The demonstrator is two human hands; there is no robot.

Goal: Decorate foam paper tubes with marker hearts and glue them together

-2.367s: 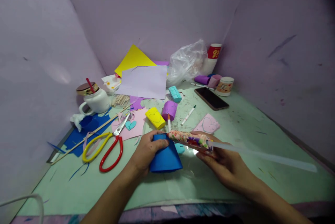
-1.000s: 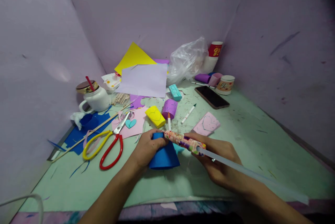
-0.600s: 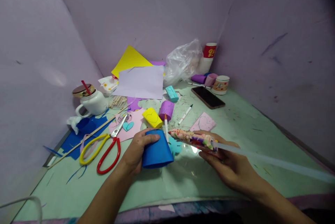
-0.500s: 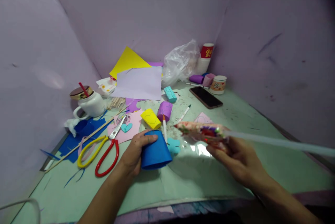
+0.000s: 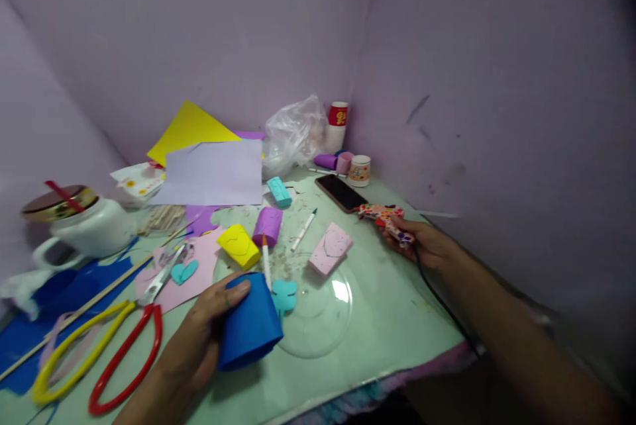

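My left hand [image 5: 206,319] is closed on a blue foam tube [image 5: 252,329], tilted above the table, with the thumb on its upper rim. Off to the right, my right hand [image 5: 422,243] grips a patterned hot glue gun [image 5: 385,214]; its tip points left near the phone, a pale glue stick sticks out behind, and a black cord hangs down. Beside the blue tube lie a turquoise clover-shaped cutout [image 5: 285,295] and an orange-tipped marker [image 5: 266,261]. Yellow [image 5: 239,246], purple [image 5: 268,226] and pink [image 5: 331,249] foam rolls sit behind, hearts drawn on the yellow and pink ones.
Large scissors [image 5: 144,312] lie open at left, near a thin wooden stick [image 5: 106,292] and a lidded white mug [image 5: 97,230]. A phone [image 5: 342,192], paper cup [image 5: 360,171] and plastic bag [image 5: 294,134] stand toward the back. A clear plate [image 5: 322,347] lies centrally.
My view has swung right. The glue gun in my right hand has moved away to the right from the blue tube, uncovering the pink roll. My left hand still holds the tube.
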